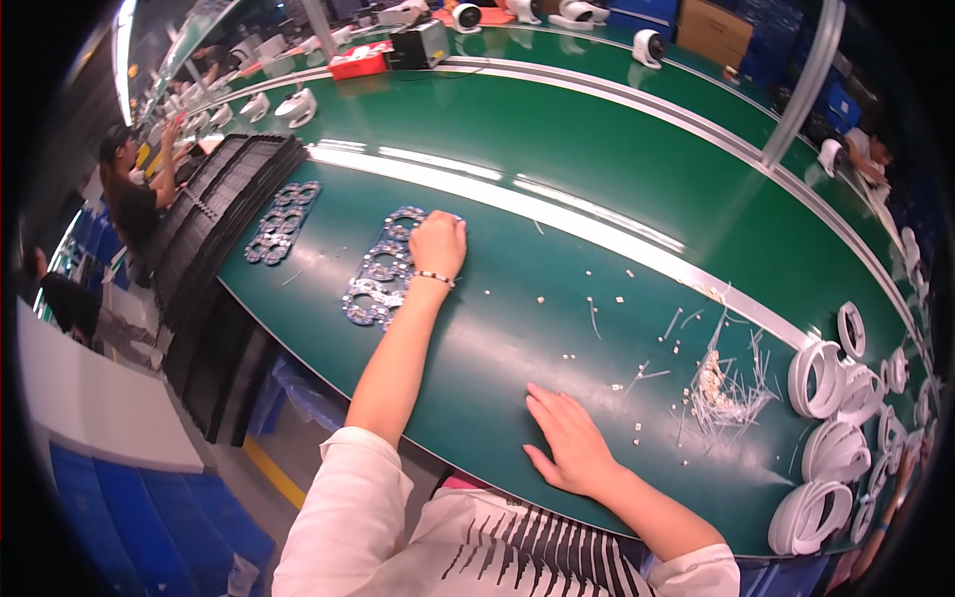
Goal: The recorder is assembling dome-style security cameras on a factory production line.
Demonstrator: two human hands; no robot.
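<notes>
My left hand (438,246), with a beaded bracelet at the wrist, is closed at the far right end of a blue circuit board panel (381,265) with ring-shaped openings. Its fingertips are hidden beneath it, and a bit of blue board shows just past the knuckles. Palm down on the green bench (497,338), my right hand (572,443) rests with its fingers stretched out and nothing in it. A second circuit board panel (284,224) lies farther left, apart from both hands.
Black stacked trays (224,199) border the bench's left end. To the right are a pile of thin white strips (721,393), scattered small pieces and white ring-shaped housings (831,453). Beyond a metal rail runs a green conveyor (597,149). Other people (134,194) work at left and right.
</notes>
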